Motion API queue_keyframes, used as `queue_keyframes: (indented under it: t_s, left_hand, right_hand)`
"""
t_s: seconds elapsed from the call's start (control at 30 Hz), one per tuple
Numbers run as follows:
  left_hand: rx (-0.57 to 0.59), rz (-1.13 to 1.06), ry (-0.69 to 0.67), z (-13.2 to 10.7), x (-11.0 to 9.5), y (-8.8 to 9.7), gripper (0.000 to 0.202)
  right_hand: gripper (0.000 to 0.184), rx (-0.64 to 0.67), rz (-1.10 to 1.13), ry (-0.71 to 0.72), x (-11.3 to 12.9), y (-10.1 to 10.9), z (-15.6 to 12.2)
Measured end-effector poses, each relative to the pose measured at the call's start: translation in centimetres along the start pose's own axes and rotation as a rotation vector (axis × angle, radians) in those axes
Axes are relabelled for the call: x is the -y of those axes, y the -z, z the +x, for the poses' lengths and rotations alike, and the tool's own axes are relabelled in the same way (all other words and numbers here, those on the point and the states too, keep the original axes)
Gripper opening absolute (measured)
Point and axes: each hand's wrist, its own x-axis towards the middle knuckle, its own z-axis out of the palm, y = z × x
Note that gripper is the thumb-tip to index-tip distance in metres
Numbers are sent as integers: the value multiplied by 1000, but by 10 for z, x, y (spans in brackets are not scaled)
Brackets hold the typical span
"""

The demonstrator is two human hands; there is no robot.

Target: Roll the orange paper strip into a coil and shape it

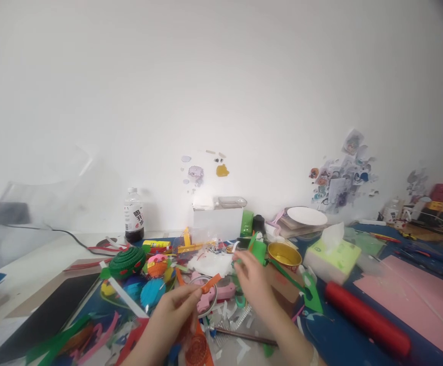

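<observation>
Both hands are extended over a crowded work surface, 1 on each side of a round, clear-rimmed dish (216, 300). In the left hand (179, 307), an orange strip (211, 283) is pinched between thumb and forefinger; its free end is pointed up and to the right, over the dish. The grip is taken near the lower end, presumably so that most of the strip is left exposed. The right hand (252, 274) is raised beside a green roll (258, 250), with fingers curved and tips drawn near each other; whether a small piece is gripped there cannot be told, the tips being too small and blurred. The 2 hands are held apart.

An orange band (198, 351) with a round raised pattern is seen below the left hand; whether it is joined to the strip cannot be told. Pink pieces (226, 291) lie in and beside the dish, within easy reach, it is judged.

Edges: a white pad (206, 264) is situated beyond the dish, and a brown rod (246, 336) is laid across the scraps on the near side. Low sideways travel is judged to be restricted by this clutter; more room is offered above it. At right, a red roll (367, 319) is set slantwise, well apart from the right forearm, with blue covering (326, 338) visible between.
</observation>
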Motion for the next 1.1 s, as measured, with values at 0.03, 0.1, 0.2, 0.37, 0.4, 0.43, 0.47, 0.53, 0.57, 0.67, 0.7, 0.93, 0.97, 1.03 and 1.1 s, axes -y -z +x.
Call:
queue_keyframes:
  t_s: [0.03,0.1,0.2,0.37,0.4,0.43,0.47,0.53,0.57,0.67,0.7,0.93,0.97,1.03,1.1]
  left_hand:
    - [-2,-17,4,-1,-1,0,37]
    - [-9,-45,19,-3,-4,-1,36]
    - [11,-67,21,-5,-7,-1,35]
    - [53,-97,29,-6,-10,0,36]
    - [61,-106,31,-6,-11,0,38]
    - [67,-115,30,-6,-11,0,41]
    - [74,-125,26,-7,-11,0,44]
    - [91,-148,21,-6,-10,1,49]
    - [101,-164,24,-6,-9,2,50]
    - [130,-222,37,-5,-6,3,51]
    - [136,-239,36,-5,-6,3,51]
    - [79,-400,38,-5,-8,4,48]
    - [62,-436,40,-4,-8,4,47]
    - [18,-494,49,-3,-6,5,48]
    - [-31,-526,60,-1,-4,7,49]
  right_hand:
    - [18,7,44,-12,1,0,-1]
    - [20,-16,-14,-70,0,1,-1]
    - [10,-114,-152,-103,-7,6,1]
    - [26,1,23,-127,-6,5,2]
    - [26,2,106,-114,-4,4,1]
    - [26,3,201,-94,0,3,0]
    - [28,18,304,-78,4,3,-2]
    - [37,114,518,-75,14,3,-5]
    - [42,181,626,-82,19,4,-7]
    - [40,332,842,-48,34,8,-12]
    - [36,332,858,-34,38,9,-13]
    - [23,224,786,48,50,12,-18]
    - [22,217,764,87,51,11,-19]
    - [20,210,741,169,53,8,-22]
    - [20,195,733,242,56,4,-24]
